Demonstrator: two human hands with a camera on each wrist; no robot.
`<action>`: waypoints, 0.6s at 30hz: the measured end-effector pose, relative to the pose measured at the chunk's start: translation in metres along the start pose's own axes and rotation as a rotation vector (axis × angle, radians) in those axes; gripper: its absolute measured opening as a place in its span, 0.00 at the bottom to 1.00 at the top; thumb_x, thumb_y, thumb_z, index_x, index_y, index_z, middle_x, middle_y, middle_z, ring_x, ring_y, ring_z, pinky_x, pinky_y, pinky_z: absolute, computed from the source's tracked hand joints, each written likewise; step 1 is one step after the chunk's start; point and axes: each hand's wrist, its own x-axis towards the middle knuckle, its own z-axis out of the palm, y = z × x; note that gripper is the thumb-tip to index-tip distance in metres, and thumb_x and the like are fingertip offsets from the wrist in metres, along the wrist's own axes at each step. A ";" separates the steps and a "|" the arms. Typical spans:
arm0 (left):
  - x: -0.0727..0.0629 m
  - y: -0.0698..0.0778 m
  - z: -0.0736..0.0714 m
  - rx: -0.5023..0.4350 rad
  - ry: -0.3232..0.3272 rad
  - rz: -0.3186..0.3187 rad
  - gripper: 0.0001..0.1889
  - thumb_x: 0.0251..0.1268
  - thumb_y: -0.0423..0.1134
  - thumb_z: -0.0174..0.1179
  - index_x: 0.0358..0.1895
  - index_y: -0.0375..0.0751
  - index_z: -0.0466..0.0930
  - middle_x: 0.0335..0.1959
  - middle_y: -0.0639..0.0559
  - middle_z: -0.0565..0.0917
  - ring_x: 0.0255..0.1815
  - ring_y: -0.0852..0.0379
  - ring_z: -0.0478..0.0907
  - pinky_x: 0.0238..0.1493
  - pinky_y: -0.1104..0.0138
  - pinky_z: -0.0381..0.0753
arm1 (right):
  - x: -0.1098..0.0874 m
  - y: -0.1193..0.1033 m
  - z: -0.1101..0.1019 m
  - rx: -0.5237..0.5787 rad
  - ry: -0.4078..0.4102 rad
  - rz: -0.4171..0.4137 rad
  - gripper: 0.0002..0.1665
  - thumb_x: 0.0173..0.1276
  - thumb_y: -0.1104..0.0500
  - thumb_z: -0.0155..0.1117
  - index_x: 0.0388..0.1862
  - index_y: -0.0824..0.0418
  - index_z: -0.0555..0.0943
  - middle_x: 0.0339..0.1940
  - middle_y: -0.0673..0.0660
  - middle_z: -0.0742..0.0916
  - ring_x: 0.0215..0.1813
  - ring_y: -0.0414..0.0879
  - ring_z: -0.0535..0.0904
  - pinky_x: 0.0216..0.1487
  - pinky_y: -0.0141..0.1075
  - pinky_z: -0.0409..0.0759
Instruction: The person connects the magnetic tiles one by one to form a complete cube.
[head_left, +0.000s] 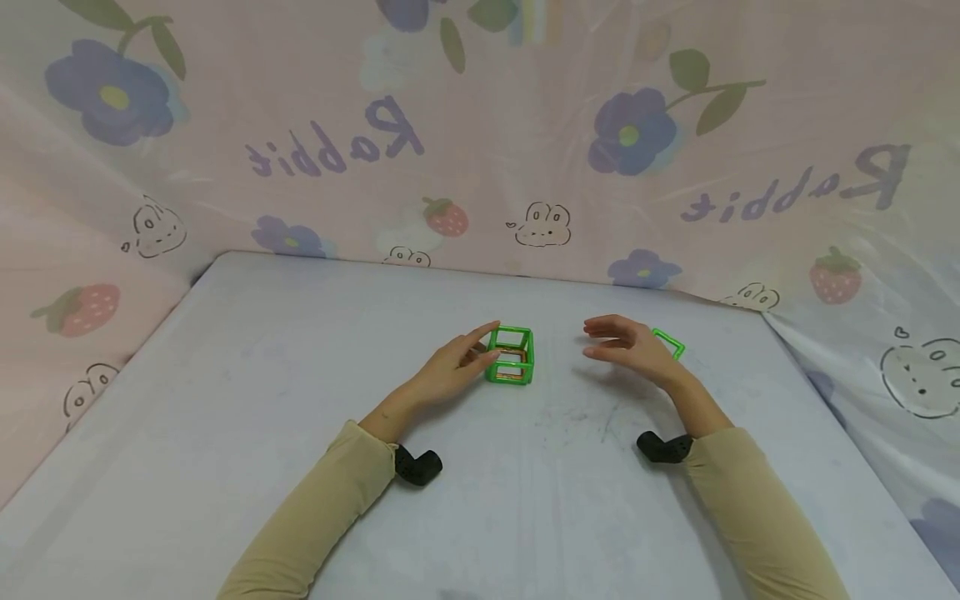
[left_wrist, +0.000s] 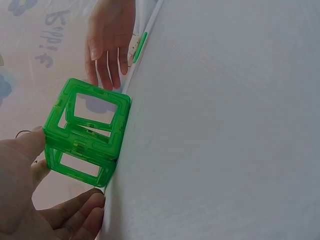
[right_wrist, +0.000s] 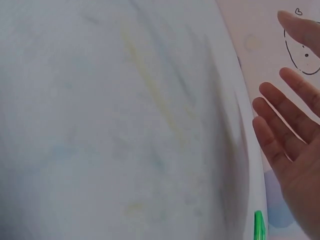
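Observation:
A cube frame of green magnetic tiles stands on the white table, with some orange edging visible inside it. My left hand holds the cube at its left side, the index finger at the far top corner and the thumb near the front corner. In the left wrist view the thumb meets one corner of the cube, while the other fingers bend beside and below it. To the right, my right hand hovers with fingers loosely extended and nothing in its grasp. Partly hidden behind it lies a loose green magnetic tile.
The white table carries faint smudges near the middle. A pink curtain printed with flowers, rabbits and strawberries hangs behind it and along both sides. Black devices sit at both wrists, by the beige sleeves.

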 end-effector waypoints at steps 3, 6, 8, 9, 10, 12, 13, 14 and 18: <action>0.000 0.000 0.000 0.003 0.001 0.001 0.28 0.76 0.48 0.47 0.75 0.50 0.55 0.59 0.39 0.76 0.53 0.47 0.77 0.55 0.53 0.75 | -0.002 0.001 -0.003 0.000 0.007 -0.001 0.34 0.66 0.53 0.66 0.67 0.62 0.69 0.65 0.60 0.76 0.66 0.56 0.70 0.56 0.29 0.73; -0.001 0.001 0.000 0.004 0.002 -0.004 0.29 0.76 0.48 0.47 0.75 0.50 0.55 0.59 0.39 0.76 0.52 0.48 0.77 0.54 0.54 0.75 | -0.005 0.003 -0.006 0.009 0.016 -0.002 0.34 0.66 0.53 0.66 0.68 0.62 0.68 0.65 0.61 0.75 0.67 0.56 0.70 0.54 0.24 0.72; -0.001 0.001 0.000 0.004 0.002 -0.008 0.28 0.76 0.48 0.47 0.75 0.50 0.55 0.59 0.39 0.76 0.52 0.48 0.77 0.53 0.54 0.75 | -0.007 0.004 -0.008 0.019 0.026 0.000 0.34 0.66 0.54 0.65 0.68 0.63 0.68 0.65 0.61 0.75 0.67 0.57 0.69 0.53 0.23 0.72; -0.001 0.002 0.000 0.005 0.004 -0.005 0.29 0.76 0.48 0.47 0.75 0.49 0.55 0.59 0.39 0.76 0.52 0.48 0.77 0.53 0.54 0.75 | -0.008 0.004 -0.009 0.027 0.032 0.003 0.34 0.66 0.54 0.65 0.68 0.64 0.68 0.65 0.62 0.75 0.67 0.57 0.69 0.53 0.23 0.72; -0.001 0.002 0.000 0.007 0.006 -0.003 0.29 0.76 0.48 0.47 0.75 0.49 0.55 0.58 0.39 0.76 0.52 0.48 0.77 0.53 0.54 0.75 | -0.009 0.004 -0.009 0.028 0.038 0.009 0.34 0.66 0.54 0.65 0.68 0.63 0.68 0.66 0.61 0.75 0.67 0.57 0.69 0.53 0.23 0.72; 0.000 0.002 0.000 0.009 0.008 0.001 0.29 0.76 0.48 0.47 0.75 0.48 0.55 0.58 0.39 0.76 0.51 0.48 0.77 0.53 0.54 0.75 | -0.011 0.005 -0.011 0.030 0.048 0.020 0.34 0.66 0.53 0.65 0.68 0.63 0.67 0.66 0.61 0.74 0.67 0.58 0.69 0.53 0.23 0.72; 0.000 0.002 0.000 0.010 0.007 0.001 0.29 0.76 0.48 0.47 0.75 0.49 0.55 0.58 0.39 0.77 0.51 0.48 0.77 0.53 0.54 0.75 | -0.012 0.006 -0.012 0.033 0.053 0.024 0.34 0.66 0.53 0.65 0.68 0.63 0.67 0.66 0.61 0.74 0.67 0.58 0.69 0.53 0.24 0.72; 0.000 0.002 0.001 0.009 0.007 0.001 0.29 0.76 0.48 0.47 0.75 0.49 0.55 0.58 0.39 0.77 0.51 0.48 0.77 0.53 0.54 0.75 | -0.013 0.006 -0.012 0.031 0.058 0.028 0.34 0.67 0.53 0.65 0.68 0.63 0.67 0.66 0.61 0.74 0.67 0.58 0.69 0.53 0.24 0.72; 0.000 0.002 0.001 0.008 0.004 -0.009 0.28 0.76 0.48 0.47 0.75 0.52 0.55 0.58 0.40 0.77 0.52 0.48 0.77 0.54 0.55 0.75 | -0.016 0.009 -0.015 0.011 0.085 0.023 0.34 0.67 0.53 0.65 0.68 0.63 0.68 0.66 0.61 0.75 0.67 0.58 0.69 0.54 0.24 0.71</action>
